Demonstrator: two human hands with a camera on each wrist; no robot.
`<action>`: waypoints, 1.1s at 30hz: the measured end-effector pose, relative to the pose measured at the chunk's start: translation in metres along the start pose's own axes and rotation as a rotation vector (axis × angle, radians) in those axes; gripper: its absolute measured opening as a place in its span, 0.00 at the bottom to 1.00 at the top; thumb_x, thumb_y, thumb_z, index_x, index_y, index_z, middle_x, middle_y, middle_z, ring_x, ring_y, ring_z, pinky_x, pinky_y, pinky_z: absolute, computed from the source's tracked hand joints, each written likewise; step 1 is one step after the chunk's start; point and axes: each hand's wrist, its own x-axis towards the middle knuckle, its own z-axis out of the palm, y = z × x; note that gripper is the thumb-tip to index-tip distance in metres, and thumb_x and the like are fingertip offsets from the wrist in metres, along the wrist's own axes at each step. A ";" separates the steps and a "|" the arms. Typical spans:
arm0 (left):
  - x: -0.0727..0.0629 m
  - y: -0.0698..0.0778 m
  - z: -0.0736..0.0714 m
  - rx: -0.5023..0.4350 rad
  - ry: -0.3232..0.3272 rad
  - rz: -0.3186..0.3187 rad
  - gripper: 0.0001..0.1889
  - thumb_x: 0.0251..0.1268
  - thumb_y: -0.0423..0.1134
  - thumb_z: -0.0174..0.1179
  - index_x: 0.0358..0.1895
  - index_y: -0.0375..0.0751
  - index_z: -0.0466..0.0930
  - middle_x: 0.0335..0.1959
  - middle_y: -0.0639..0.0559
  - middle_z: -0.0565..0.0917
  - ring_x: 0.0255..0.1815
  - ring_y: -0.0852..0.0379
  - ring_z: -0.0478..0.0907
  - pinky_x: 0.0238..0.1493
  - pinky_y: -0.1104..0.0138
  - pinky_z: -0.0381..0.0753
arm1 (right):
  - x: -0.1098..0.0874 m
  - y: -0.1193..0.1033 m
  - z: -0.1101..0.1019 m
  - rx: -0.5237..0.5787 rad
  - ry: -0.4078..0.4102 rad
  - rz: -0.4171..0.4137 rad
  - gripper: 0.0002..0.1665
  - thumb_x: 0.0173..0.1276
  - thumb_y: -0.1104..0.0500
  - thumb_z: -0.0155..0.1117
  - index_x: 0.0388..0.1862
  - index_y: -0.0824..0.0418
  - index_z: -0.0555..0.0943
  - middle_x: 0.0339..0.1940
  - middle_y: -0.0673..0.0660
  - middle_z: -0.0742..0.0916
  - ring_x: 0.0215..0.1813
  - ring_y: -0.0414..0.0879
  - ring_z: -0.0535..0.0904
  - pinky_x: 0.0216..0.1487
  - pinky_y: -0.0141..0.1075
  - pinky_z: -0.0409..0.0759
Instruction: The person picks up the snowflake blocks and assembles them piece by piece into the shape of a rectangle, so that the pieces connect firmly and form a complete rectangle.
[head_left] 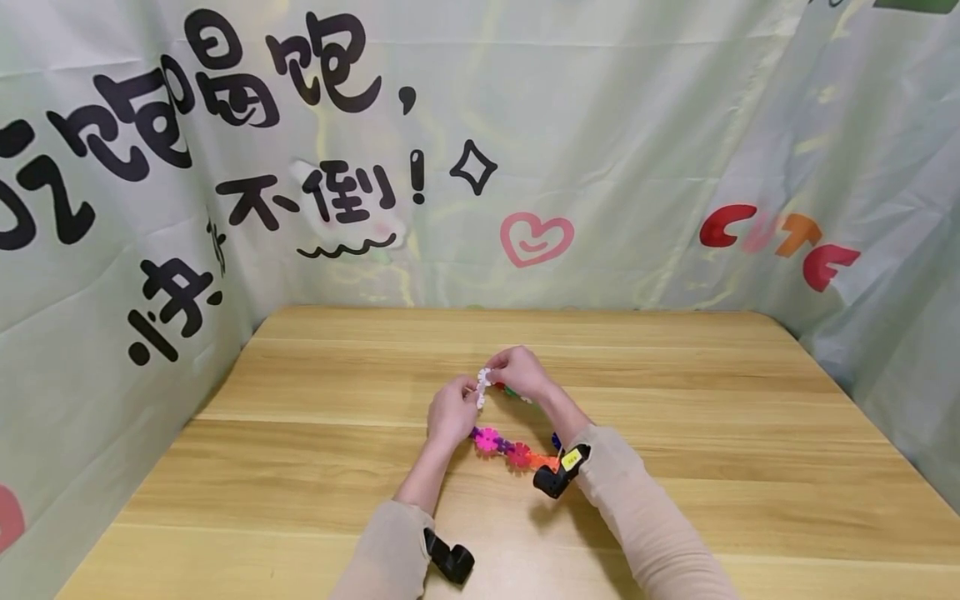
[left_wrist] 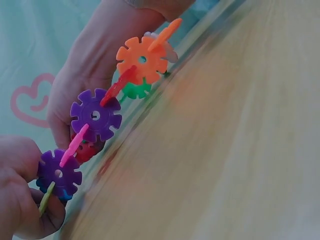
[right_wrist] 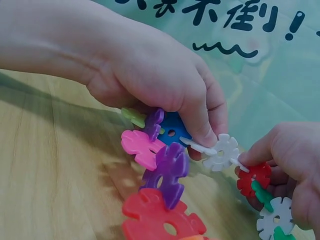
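A chain of interlocking plastic notched discs bends into a loop between my two hands. On the loop's left side, my left hand pinches the chain where a blue disc meets a white one. Facing it, the right hand holds the part by a red disc, its thumb near a thin white piece. A white disc bridges the gap between the two hands. Nearer me run purple, pink, red and orange discs. Green and white discs trail below the right hand.
The loop is over a wooden table. A printed cloth with writing and a pink heart stands behind the table and along its sides. Black wrist cameras are strapped to both sleeves.
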 end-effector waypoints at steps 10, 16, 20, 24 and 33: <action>0.000 0.003 0.000 -0.027 0.017 -0.014 0.03 0.62 0.31 0.56 0.36 0.42 0.78 0.25 0.52 0.78 0.21 0.56 0.71 0.22 0.67 0.69 | -0.001 -0.007 0.001 0.019 0.001 0.032 0.10 0.61 0.66 0.62 0.41 0.68 0.83 0.36 0.58 0.84 0.36 0.46 0.77 0.37 0.34 0.77; 0.001 0.001 0.001 -0.012 0.012 -0.017 0.02 0.61 0.32 0.57 0.35 0.43 0.78 0.26 0.52 0.79 0.22 0.56 0.71 0.24 0.66 0.69 | -0.001 -0.005 0.002 -0.024 -0.012 -0.001 0.10 0.62 0.66 0.61 0.40 0.69 0.82 0.35 0.57 0.84 0.36 0.46 0.77 0.38 0.34 0.77; 0.002 0.000 0.000 -0.008 0.018 -0.040 0.05 0.61 0.34 0.58 0.38 0.44 0.81 0.29 0.52 0.80 0.23 0.56 0.72 0.25 0.66 0.69 | 0.001 -0.001 0.000 -0.060 -0.049 -0.045 0.12 0.66 0.62 0.58 0.44 0.68 0.82 0.39 0.58 0.84 0.40 0.47 0.78 0.41 0.37 0.77; 0.003 -0.001 -0.002 -0.016 0.039 -0.070 0.07 0.61 0.36 0.59 0.41 0.44 0.82 0.34 0.51 0.82 0.27 0.55 0.74 0.28 0.65 0.71 | 0.001 0.005 -0.005 -0.066 -0.066 -0.063 0.18 0.70 0.56 0.55 0.52 0.66 0.79 0.48 0.60 0.83 0.50 0.51 0.77 0.50 0.42 0.76; 0.004 -0.004 -0.003 -0.042 0.065 -0.095 0.08 0.60 0.38 0.59 0.42 0.45 0.82 0.40 0.49 0.83 0.38 0.51 0.78 0.37 0.59 0.74 | -0.024 0.022 -0.037 0.026 -0.026 -0.032 0.23 0.71 0.55 0.53 0.57 0.70 0.73 0.51 0.64 0.80 0.52 0.55 0.75 0.50 0.45 0.76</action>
